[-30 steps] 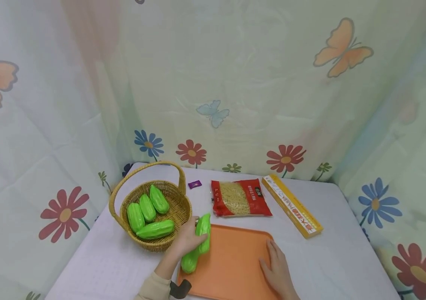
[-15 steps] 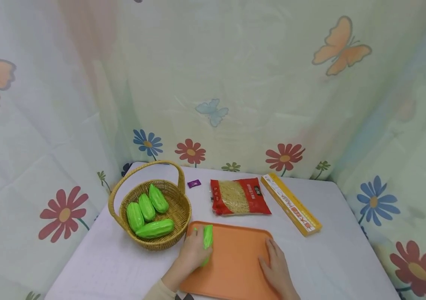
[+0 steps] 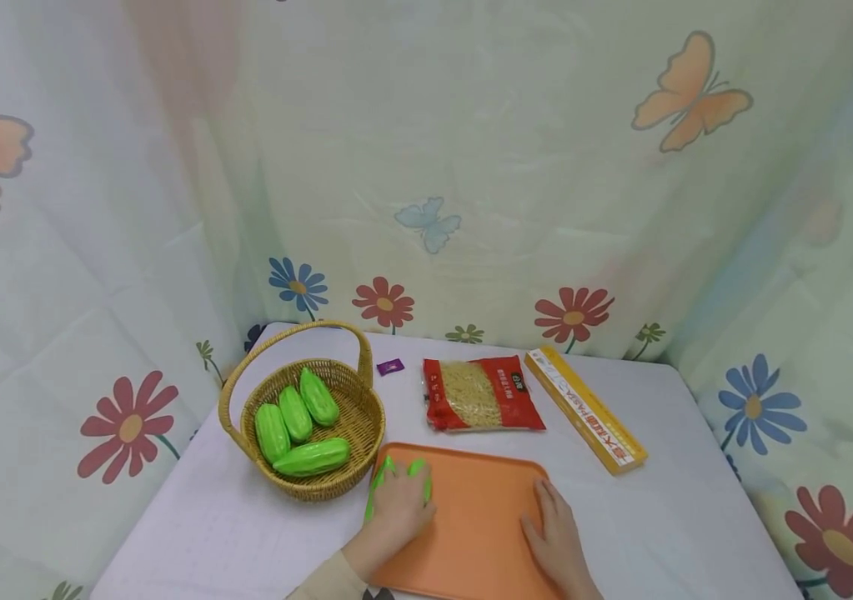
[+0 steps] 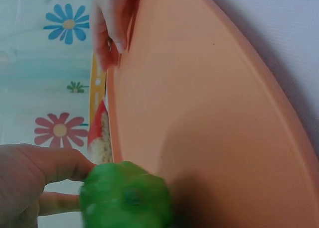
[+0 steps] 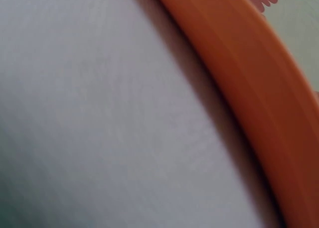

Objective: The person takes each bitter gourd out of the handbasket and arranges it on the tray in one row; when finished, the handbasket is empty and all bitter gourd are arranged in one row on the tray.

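Note:
Over the left part of an orange tray, my left hand grips a ridged green gourd, with thumb and fingers around it in the left wrist view. In the head view, green shows on both sides of the hand: one gourd lies by the tray's left edge and another green tip sticks out on the right. The hand hides most of both. My right hand rests on the tray's right rim, fingers fairly straight. The right wrist view shows only the tray's side and white cloth.
A wicker basket with a tall handle stands left of the tray, holding several green gourds. Behind the tray lie a red bag of pasta, a small purple packet and a yellow pasta box. Printed curtains surround the white table.
My left hand has brought the gourd from beside the basket down and right onto the tray's left part, covering most of the two gourds. My right hand has stayed on the rim.

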`<state>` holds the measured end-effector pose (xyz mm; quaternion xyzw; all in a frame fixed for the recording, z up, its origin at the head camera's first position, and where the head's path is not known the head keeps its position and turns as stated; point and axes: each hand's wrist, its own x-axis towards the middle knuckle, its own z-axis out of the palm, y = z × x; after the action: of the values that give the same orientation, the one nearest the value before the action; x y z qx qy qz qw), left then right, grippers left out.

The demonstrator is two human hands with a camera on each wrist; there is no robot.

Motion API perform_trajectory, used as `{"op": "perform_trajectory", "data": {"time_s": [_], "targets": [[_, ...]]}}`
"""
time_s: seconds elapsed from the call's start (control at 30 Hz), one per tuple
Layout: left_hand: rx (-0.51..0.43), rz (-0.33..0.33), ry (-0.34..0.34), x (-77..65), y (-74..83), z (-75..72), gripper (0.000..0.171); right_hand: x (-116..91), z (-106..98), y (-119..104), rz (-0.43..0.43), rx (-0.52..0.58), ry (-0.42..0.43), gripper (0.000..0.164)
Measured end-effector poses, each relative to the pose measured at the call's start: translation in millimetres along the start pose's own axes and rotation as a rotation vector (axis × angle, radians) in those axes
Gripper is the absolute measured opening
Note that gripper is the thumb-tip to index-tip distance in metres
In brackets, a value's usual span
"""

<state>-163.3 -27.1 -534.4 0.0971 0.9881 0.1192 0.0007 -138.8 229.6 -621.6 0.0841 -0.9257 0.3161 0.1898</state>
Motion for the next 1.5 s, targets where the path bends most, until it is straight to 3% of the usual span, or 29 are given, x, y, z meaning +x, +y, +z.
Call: {"op": "perform_trajectory", "data": {"time_s": [0.17,0.6,0.8,0.97,1.17,1.5], "targets": [[0.052,0.021,-0.006,1.8,-0.5,3.5,0.047,0,-1,1,-0.026,-0.016,0.029,0.059],[0.071,0.074,0.077,-3.3,-1.9,3.5,0.041,-4,-1,3,-0.038,-0.035,0.061,0.06],[0.057,0.09,0.046,-3.7,-3.2,4.1,0.048,-4,-2,1,-0.014,-0.01,0.052,0.059],[0.009,0.089,0.06,-4.2,-7.5,1.8,0.06,-1,0,0,0.019,-0.006,0.018,0.059],[-0.025,0.087,0.093,-5.9,-8.3,-9.0,0.059,-3,-1,0,0.022,-0.016,0.018,0.061],[-0.139,0.035,0.236,-9.7,-24.9,-40.4,0.052,-2,1,-2,-0.046,0.004,0.086,0.062]]}}
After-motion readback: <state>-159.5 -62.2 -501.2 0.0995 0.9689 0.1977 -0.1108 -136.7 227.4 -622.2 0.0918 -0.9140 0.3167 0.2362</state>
